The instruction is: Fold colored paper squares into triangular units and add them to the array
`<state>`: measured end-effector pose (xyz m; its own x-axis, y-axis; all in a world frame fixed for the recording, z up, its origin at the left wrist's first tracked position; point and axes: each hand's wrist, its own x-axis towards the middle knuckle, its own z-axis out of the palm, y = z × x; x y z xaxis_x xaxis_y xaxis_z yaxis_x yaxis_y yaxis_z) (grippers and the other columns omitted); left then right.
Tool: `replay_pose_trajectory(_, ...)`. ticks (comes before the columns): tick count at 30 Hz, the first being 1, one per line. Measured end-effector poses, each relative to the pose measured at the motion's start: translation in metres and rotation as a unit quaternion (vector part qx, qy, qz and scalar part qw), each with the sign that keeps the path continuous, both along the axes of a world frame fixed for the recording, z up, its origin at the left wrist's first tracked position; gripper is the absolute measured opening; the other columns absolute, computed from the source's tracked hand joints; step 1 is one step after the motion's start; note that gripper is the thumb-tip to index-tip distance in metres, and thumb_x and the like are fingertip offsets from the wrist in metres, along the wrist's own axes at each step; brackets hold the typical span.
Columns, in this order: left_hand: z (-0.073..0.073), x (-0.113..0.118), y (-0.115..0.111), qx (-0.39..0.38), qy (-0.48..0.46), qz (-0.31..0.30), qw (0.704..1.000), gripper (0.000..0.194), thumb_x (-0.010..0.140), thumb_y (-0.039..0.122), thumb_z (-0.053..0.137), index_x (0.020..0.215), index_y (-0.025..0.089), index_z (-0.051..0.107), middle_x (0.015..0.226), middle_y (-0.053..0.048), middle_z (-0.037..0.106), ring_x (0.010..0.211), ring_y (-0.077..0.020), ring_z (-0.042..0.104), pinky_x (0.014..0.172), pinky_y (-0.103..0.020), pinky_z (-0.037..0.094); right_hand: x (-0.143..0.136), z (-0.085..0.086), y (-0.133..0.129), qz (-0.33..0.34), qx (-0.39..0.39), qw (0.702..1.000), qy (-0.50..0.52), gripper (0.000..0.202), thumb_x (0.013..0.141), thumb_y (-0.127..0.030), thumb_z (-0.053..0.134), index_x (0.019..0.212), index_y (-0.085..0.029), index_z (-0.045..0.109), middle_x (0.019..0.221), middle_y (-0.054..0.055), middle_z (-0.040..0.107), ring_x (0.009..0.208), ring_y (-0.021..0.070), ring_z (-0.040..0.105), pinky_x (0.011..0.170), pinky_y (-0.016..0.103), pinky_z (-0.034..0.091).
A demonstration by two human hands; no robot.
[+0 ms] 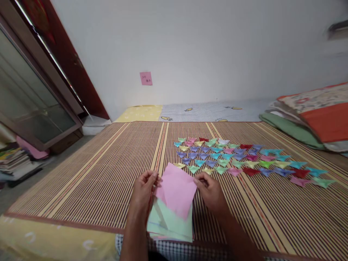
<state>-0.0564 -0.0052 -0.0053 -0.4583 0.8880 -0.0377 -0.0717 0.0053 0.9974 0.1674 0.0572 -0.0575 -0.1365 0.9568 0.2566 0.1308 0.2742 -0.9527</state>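
Observation:
Pink square paper is held up between both hands; a second pink layer shows at its left side. My left hand pinches the left edge, and my right hand pinches the right corner between thumb and finger. Beneath the pink paper lies a stack of square papers, light green on top, with other colours showing at its lower edge. To the right and beyond, small folded paper pieces in many colours stand in several rows on the striped mat.
Folded bedding is piled at the far right. A pink note is stuck on the white wall. Patterned cloth runs along the mat's far edge. At the left are a glass-panelled door and a stack of papers.

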Motion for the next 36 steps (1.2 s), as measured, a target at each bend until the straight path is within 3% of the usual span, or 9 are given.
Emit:
replay_pose_trajectory(8,0.001,0.001,-0.001,0.005,0.053,0.004,0.999,0.037,0.075,0.051,0.077,0.086,0.016,0.072,0.077,-0.004,0.069,0.072,-0.0179,0.06,0.06,-0.024,0.042,0.01,-0.001,0.014,-0.067,-0.051,0.991,0.1,0.036,0.078,-0.054,0.073,0.082,-0.02,0.063,0.071,0.006,0.071,0.065,0.023,0.066,0.059,0.031,0.05)
replay_pose_trajectory(13,0.013,0.007,-0.007,0.014,0.06,-0.067,0.996,0.041,0.082,0.049,0.075,0.106,0.016,0.075,0.088,-0.007,0.073,0.077,-0.0201,0.065,0.06,-0.025,0.044,0.009,0.024,0.014,-0.065,-0.022,0.992,0.107,0.029,0.08,-0.047,0.075,0.082,-0.02,0.064,0.073,0.004,0.07,0.07,0.0218,0.066,0.063,0.03,0.05)
replay_pose_trajectory(18,0.018,0.02,-0.01,0.027,-0.023,-0.177,0.984,0.032,0.08,0.041,0.081,0.1,0.016,0.079,0.089,-0.007,0.075,0.079,-0.0213,0.067,0.07,-0.029,0.052,0.003,0.054,0.013,-0.047,0.006,0.993,0.106,0.024,0.085,-0.043,0.073,0.089,-0.02,0.067,0.082,0.005,0.072,0.078,0.0214,0.067,0.071,0.03,0.053)
replay_pose_trajectory(21,0.013,0.025,-0.006,0.045,-0.06,-0.141,0.987,0.026,0.081,0.039,0.081,0.093,0.016,0.079,0.084,-0.006,0.075,0.074,-0.0195,0.066,0.069,-0.028,0.051,0.003,0.061,0.012,-0.01,-0.026,0.991,0.134,0.035,0.083,-0.048,0.075,0.103,-0.02,0.068,0.087,0.006,0.074,0.081,0.022,0.069,0.073,0.032,0.055)
replay_pose_trajectory(25,0.011,0.03,-0.003,0.059,-0.081,-0.092,0.991,0.025,0.08,0.04,0.082,0.088,0.017,0.08,0.078,-0.003,0.072,0.07,-0.0166,0.063,0.066,-0.025,0.049,0.007,0.059,0.011,0.071,-0.065,0.99,0.103,0.035,0.076,-0.052,0.08,0.079,-0.019,0.07,0.074,0.002,0.07,0.071,0.0201,0.065,0.067,0.03,0.052)
replay_pose_trajectory(29,0.017,0.036,-0.003,0.066,-0.083,-0.054,0.993,0.029,0.08,0.046,0.081,0.084,0.017,0.079,0.069,0.0,0.066,0.06,-0.0125,0.054,0.057,-0.022,0.044,0.011,0.056,0.009,0.069,-0.059,0.992,0.089,0.037,0.079,-0.054,0.078,0.072,-0.018,0.07,0.066,0.0,0.064,0.064,0.0174,0.058,0.059,0.027,0.047)
replay_pose_trajectory(33,0.018,0.032,-0.005,0.087,-0.013,-0.008,0.996,0.031,0.071,0.043,0.087,0.07,0.016,0.073,0.061,0.003,0.059,0.056,-0.01,0.047,0.052,-0.019,0.038,0.014,0.059,0.008,0.07,-0.053,0.993,0.084,0.038,0.079,-0.055,0.077,0.073,-0.018,0.071,0.064,0.0,0.064,0.062,0.0167,0.057,0.057,0.026,0.046)
replay_pose_trajectory(36,0.016,0.025,-0.007,0.067,0.03,-0.009,0.997,0.027,0.072,0.04,0.086,0.075,0.016,0.075,0.054,0.005,0.053,0.047,-0.0079,0.04,0.045,-0.018,0.03,0.014,0.063,0.006,0.065,-0.052,0.993,0.079,0.035,0.08,-0.053,0.077,0.074,-0.019,0.071,0.061,-0.002,0.061,0.057,0.0154,0.055,0.055,0.026,0.045)
